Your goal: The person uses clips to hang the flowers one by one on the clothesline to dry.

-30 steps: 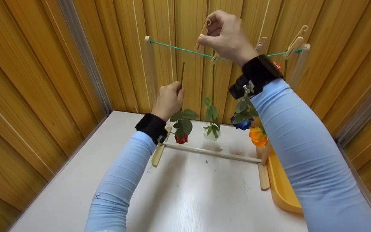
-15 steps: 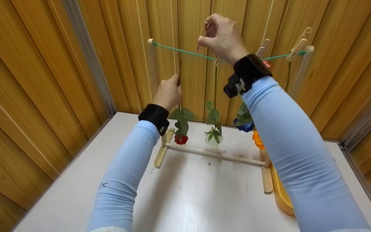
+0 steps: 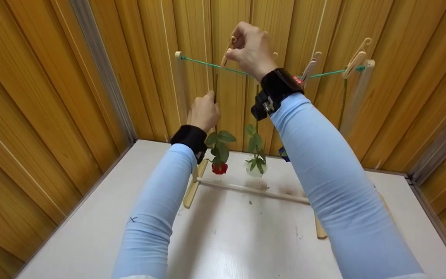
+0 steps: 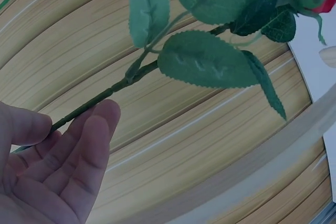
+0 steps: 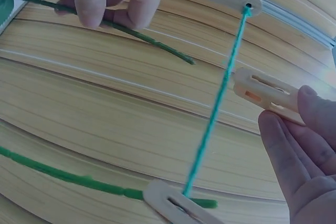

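With thumb and fingers, my left hand [image 3: 204, 112] pinches the green stem of a red rose [image 3: 219, 167], which hangs head down below it. In the left wrist view the rose's stem [image 4: 86, 104] runs between the thumb and fingers. My right hand [image 3: 252, 50] pinches a wooden clothespin [image 3: 228, 53] by its upper end. The right wrist view has that clothespin's tip close beside the green string [image 5: 212, 121]; whether they touch I cannot tell. The stem's free end lies short of the string there. A white rose [image 3: 256, 167] hangs upside down from the string.
Wooden posts [image 3: 180, 85] of a low rack hold the string's ends. Clothespins [image 3: 354, 64] sit on the string at the right. A blue rose [image 3: 283, 154] is mostly hidden behind the right sleeve. Plank walls enclose the white table [image 3: 238, 240].
My right hand has moved left and down, bringing the clothespin from above the string to it. The left hand has shifted slightly, still gripping the red rose's stem, which now hangs straighter.
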A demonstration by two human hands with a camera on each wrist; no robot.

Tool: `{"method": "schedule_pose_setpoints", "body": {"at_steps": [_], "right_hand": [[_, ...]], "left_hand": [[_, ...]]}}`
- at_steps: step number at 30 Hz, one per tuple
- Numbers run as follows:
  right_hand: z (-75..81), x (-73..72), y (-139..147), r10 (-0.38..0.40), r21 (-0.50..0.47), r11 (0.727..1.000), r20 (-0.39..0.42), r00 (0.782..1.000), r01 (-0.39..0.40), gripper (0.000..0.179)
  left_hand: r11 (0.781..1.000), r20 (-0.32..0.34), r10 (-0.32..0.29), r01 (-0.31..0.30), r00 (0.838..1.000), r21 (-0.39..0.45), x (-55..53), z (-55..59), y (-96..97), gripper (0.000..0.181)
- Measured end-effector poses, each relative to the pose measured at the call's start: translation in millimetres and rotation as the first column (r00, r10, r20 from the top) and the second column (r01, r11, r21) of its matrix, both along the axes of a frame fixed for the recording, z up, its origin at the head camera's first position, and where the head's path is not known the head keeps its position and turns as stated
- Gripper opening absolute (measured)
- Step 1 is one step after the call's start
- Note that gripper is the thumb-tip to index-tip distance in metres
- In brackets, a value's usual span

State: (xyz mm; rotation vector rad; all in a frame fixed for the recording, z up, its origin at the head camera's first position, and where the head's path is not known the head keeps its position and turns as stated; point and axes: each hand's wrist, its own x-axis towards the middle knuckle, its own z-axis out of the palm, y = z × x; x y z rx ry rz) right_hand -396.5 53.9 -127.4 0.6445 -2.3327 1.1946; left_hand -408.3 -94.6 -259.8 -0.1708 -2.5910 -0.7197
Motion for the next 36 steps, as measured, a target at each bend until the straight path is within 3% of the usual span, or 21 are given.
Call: {"method": "schedule_pose_setpoints", "body": {"at_steps": [6,10,28,36], "right_hand": [[-8.9,-4.5,-9.9,-0.032,-0.068,0.997,0.018,0.999,0.033,0.015],[-13.1,-6.3,-13.9,-0.061,-0.058,0.996,0.017,0.998,0.061,0.015],[-19.8,-9.0,-21.9,-0.079,-0.056,0.995,0.048,0.996,0.081,0.014],[-21.5,-10.9,-20.8,-0.075,-0.045,0.996,0.044,0.996,0.077,0.016]], "left_hand": [[0.996,-0.026,0.002,0.000,1.000,0.094,1.1,-2.2,0.8,0.038],[0.991,-0.036,0.012,-0.007,0.999,0.131,1.3,-1.4,1.6,0.039],[0.982,-0.012,-0.023,0.025,1.000,0.188,2.1,3.5,3.6,0.043],[0.987,-0.061,-0.035,0.044,0.998,0.157,2.9,3.2,3.1,0.029]]}}
